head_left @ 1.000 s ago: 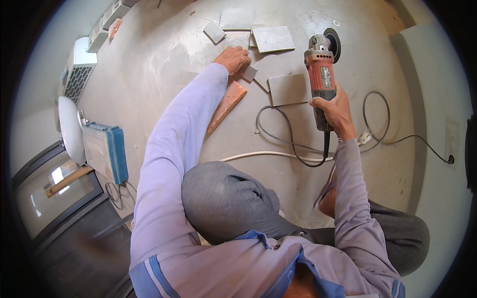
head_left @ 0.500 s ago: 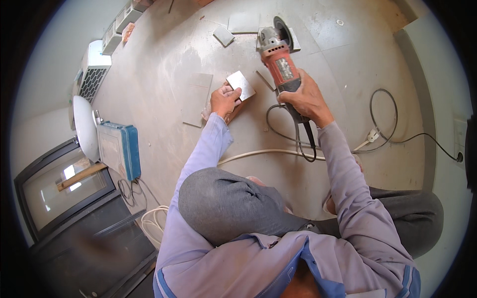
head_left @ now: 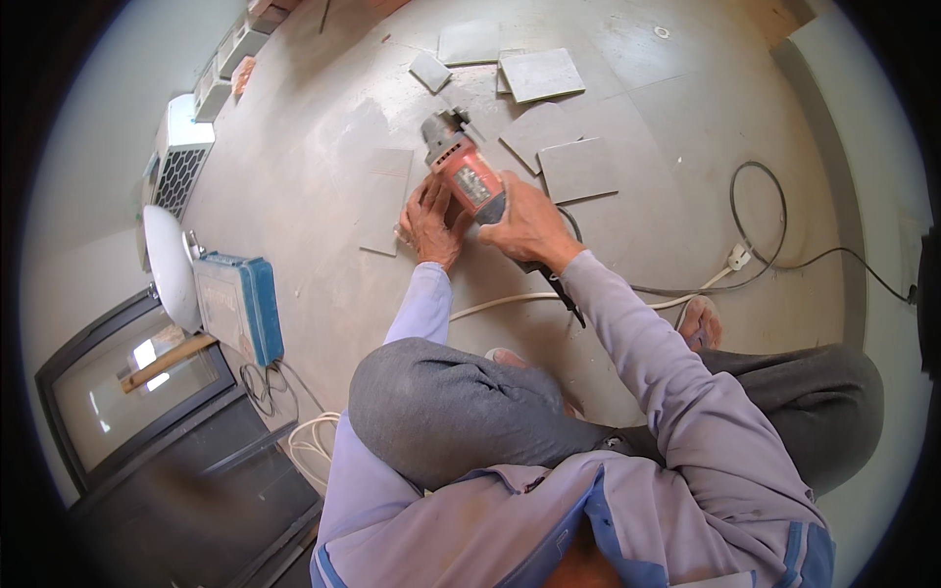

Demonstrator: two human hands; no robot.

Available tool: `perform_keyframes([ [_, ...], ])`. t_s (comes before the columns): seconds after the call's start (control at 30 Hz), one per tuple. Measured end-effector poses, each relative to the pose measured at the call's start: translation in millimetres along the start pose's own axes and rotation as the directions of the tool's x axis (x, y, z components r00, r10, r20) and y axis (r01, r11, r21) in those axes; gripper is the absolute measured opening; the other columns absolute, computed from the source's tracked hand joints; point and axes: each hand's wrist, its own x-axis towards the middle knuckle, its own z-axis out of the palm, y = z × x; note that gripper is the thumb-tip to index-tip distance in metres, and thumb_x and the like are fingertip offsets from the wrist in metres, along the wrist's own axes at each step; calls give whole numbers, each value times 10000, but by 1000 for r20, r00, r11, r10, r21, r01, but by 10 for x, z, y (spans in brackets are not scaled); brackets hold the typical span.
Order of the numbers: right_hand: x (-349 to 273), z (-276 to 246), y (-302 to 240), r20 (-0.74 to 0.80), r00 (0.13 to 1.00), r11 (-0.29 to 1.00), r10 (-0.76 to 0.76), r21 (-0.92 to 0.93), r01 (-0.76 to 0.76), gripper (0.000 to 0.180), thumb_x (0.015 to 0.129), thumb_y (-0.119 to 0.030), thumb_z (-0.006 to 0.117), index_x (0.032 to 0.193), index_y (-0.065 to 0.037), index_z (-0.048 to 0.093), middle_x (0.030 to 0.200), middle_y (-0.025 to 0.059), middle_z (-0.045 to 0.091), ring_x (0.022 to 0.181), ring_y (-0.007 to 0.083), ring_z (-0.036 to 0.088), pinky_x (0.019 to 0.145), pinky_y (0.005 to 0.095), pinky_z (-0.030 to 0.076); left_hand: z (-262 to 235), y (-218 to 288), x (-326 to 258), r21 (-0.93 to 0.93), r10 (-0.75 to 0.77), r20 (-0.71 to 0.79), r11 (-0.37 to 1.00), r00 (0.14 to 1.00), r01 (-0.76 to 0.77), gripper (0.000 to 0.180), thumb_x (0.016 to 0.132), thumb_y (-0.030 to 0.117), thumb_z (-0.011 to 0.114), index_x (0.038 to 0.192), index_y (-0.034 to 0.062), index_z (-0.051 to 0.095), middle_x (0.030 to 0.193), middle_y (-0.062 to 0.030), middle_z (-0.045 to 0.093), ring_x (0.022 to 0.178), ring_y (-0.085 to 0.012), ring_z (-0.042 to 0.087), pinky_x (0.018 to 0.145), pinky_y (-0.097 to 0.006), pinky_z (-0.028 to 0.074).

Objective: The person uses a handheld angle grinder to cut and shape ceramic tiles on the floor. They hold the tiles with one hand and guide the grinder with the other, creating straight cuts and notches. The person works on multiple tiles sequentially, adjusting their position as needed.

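An angle grinder (head_left: 465, 174), red with a grey head and dark rear grip, is in my right hand (head_left: 534, 223), closed round its rear. Its head points away and to the left; the disc shows only as a blurred edge. My left hand (head_left: 431, 223) is low by the floor, against the grinder's left side, with fingers curled. What the left hand grips is hidden beneath the grinder. Left of it lies a long grey tile (head_left: 384, 201). Right of the grinder lie a square tile (head_left: 580, 169) and a cut-cornered tile (head_left: 541, 134).
Farther off are a small tile (head_left: 429, 72), a rectangular tile (head_left: 469, 43) and a larger tile (head_left: 542, 75). A dark cord (head_left: 676, 291) and pale cable (head_left: 505, 302) cross the floor by my feet. A blue-edged case (head_left: 257, 309) stands left, near a framed glass panel (head_left: 127, 377).
My right hand has brought the grinder left and nearer, beside my left hand. The small pale tile that my left hand held up is out of sight. Tiles on the right are uncovered.
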Motion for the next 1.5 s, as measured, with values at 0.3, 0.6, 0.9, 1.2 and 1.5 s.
perform_keyframes([
  [0.3, 124, 198, -80, 47, 999, 1000, 2, -29, -1, 581, 649, -236, 732, 1121, 42, 537, 986, 301, 670, 949, 472, 655, 827, 501, 524, 212, -53, 15, -105, -81, -186, 993, 979, 62, 419, 740, 156, 794, 1149, 192, 711, 1257, 23, 691, 1290, -261, 536, 1088, -449, 335],
  [0.6, 283, 312, -55, 19, 1000, 998, -9, -54, 10, 618, 640, -259, 745, 1136, 51, 546, 986, 303, 672, 957, 470, 656, 854, 484, 527, 155, 7, 7, 76, -15, -140, 997, 990, 26, 366, 797, 200, 742, 1162, 195, 715, 1256, 25, 687, 1275, -240, 545, 1076, -434, 342],
  [0.9, 307, 240, -91, 87, 996, 996, 35, -79, -28, 596, 644, -260, 728, 1105, 73, 551, 1076, 309, 655, 1025, 464, 657, 892, 488, 528, 96, 80, 24, 42, -43, -136, 998, 990, 49, 336, 815, 191, 730, 1150, 211, 717, 1238, 25, 679, 1261, -230, 539, 1066, -437, 338],
  [1.2, 335, 274, -52, 94, 995, 997, 28, -73, -21, 597, 636, -263, 733, 1099, 72, 560, 1077, 312, 656, 1029, 464, 657, 897, 486, 529, 128, 48, 6, 56, -53, -144, 997, 988, 61, 328, 830, 246, 730, 1155, 209, 717, 1252, 25, 675, 1256, -227, 534, 1065, -437, 336],
  [1.5, 387, 325, 32, 66, 998, 997, 4, -71, 1, 721, 613, -291, 737, 1198, 89, 553, 1007, 319, 678, 963, 460, 668, 876, 452, 531, 141, 36, 10, 73, -71, -116, 994, 991, 79, 334, 831, 244, 733, 1162, 204, 716, 1263, 24, 672, 1256, -227, 528, 1052, -432, 338],
])
